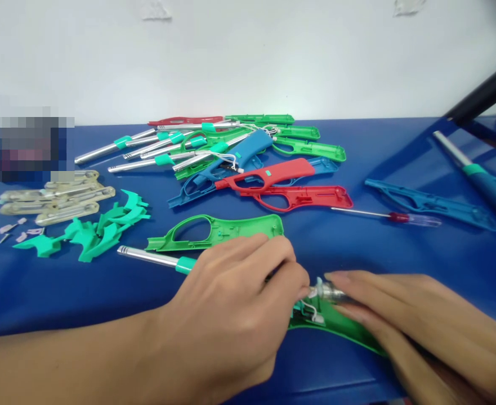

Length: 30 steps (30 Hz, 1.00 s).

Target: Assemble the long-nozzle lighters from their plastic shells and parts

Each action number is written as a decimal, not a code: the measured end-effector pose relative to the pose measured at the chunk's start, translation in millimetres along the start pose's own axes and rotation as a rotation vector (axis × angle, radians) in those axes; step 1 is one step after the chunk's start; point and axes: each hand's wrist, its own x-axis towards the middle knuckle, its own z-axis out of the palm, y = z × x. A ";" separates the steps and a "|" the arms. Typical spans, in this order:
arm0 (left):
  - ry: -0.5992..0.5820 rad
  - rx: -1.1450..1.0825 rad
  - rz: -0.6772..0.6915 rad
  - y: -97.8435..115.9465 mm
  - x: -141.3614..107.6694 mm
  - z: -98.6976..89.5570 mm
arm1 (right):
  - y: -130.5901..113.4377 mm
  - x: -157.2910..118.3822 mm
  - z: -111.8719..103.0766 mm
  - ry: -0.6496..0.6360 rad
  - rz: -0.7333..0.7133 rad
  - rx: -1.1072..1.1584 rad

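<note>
Main risk I see: the green handle shell (pixel 343 325) lies half under the right hand (pixel 420 320) on the slick-looking blue tabletop (pixel 104 304); a sideways push could skate it or tip its innards out. Next: the silver cylinder (pixel 332 292) is pinched between right thumb and fingers, with little of it showing. If that grip is weak, a tug from the left hand (pixel 235 304) could roll it loose. Smallest but likeliest, I'd say: the white wire (pixel 314 308) loops right beneath the work, so a snag could pull it off whatever it joins.

Positions, big to small. Green shell: below the fingertips of both hands, its far end running under the right. Loose green half-shell (pixel 251 228): just beyond the left knuckles, inner side up. Chrome lighter tube (pixel 148 255) with teal collar (pixel 186 265): sticks out past the left hand; I can't tell if it's seated in the green shell. Silver cylinder: between the hands, over the shell, pale fitting (pixel 318 287) toward the left fingertips. Left fingers are curled in, tips at that fitting; can't tell whether they grip it, the knuckles block my view.
</note>
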 end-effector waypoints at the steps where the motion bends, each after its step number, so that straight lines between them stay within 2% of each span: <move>1: -0.007 0.007 -0.003 -0.3 -0.2 -0.6 | 0.3 -0.2 0.4 -0.001 0.001 -0.007; 7: -0.011 0.026 0.023 -0.6 -1.0 -0.9 | 1.3 2.2 0.2 -0.026 -0.010 -0.025; 18: 0.007 0.027 0.040 -2.7 -3.5 -0.3 | -3.0 -1.9 2.3 -0.005 0.007 -0.031; 23: 0.003 0.011 0.057 -0.7 -2.3 -0.3 | -6.4 1.0 4.4 0.051 0.044 -0.024; 30: 0.008 -0.001 0.033 -0.7 -1.1 0.5 | -5.8 -0.3 3.6 0.043 0.037 -0.041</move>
